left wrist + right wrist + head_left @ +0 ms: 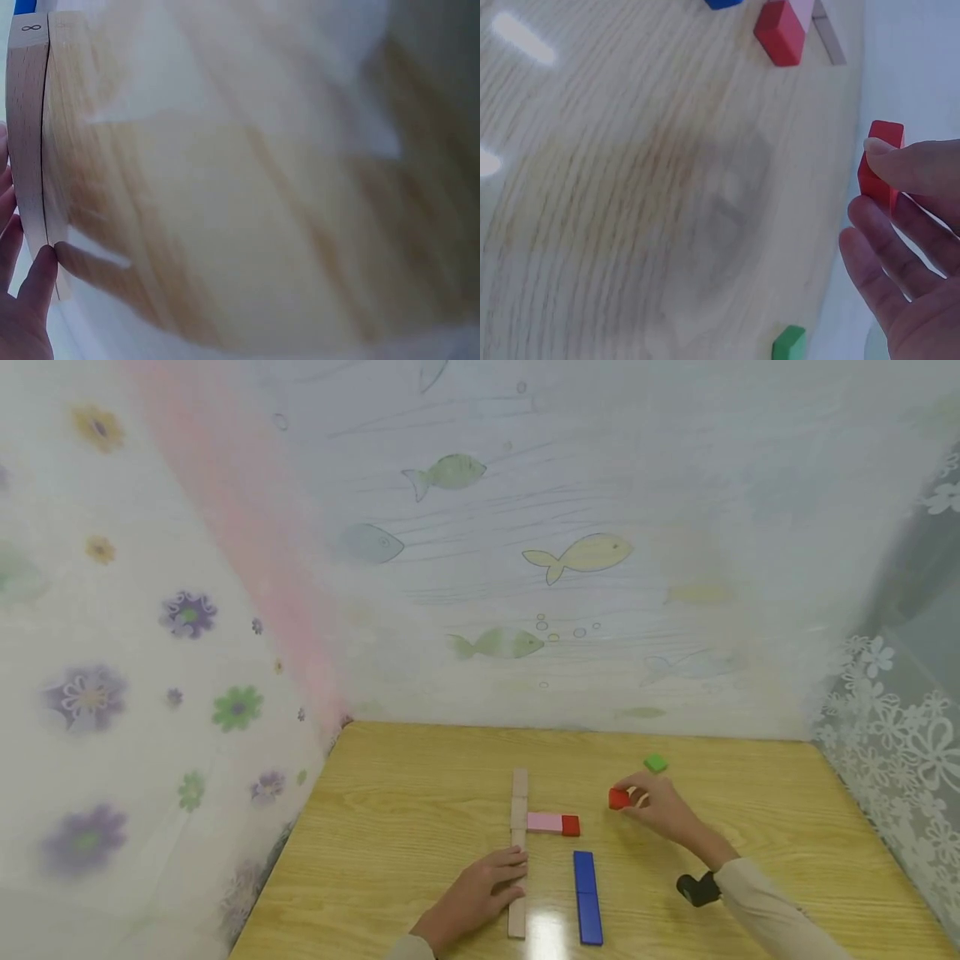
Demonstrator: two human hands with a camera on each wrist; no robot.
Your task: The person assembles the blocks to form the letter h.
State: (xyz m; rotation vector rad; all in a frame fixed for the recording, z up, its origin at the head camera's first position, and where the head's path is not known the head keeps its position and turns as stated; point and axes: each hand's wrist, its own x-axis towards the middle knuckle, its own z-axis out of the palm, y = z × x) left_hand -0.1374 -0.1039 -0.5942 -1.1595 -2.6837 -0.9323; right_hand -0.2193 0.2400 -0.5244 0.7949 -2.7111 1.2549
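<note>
In the head view a straight row of plain wooden blocks [517, 918] runs away from me over the table. My left hand [480, 887] rests at this row from its left side, its fingertips lying on the blocks. The left wrist view shows the thumb against the side of a wooden block [27, 105] marked 8. My right hand [660, 810] pinches a red block [879, 166] between thumb and fingers, above the table. A pink block [544, 822] juts rightward from the row, with another red block [571, 826] at its end.
Two blue blocks [587, 897] lie end to end right of the wooden row. Beyond my right hand is a green block [656, 763]. A black device [697, 889] sits at the right wrist. Patterned curtains [585, 610] border the wooden table [390, 802].
</note>
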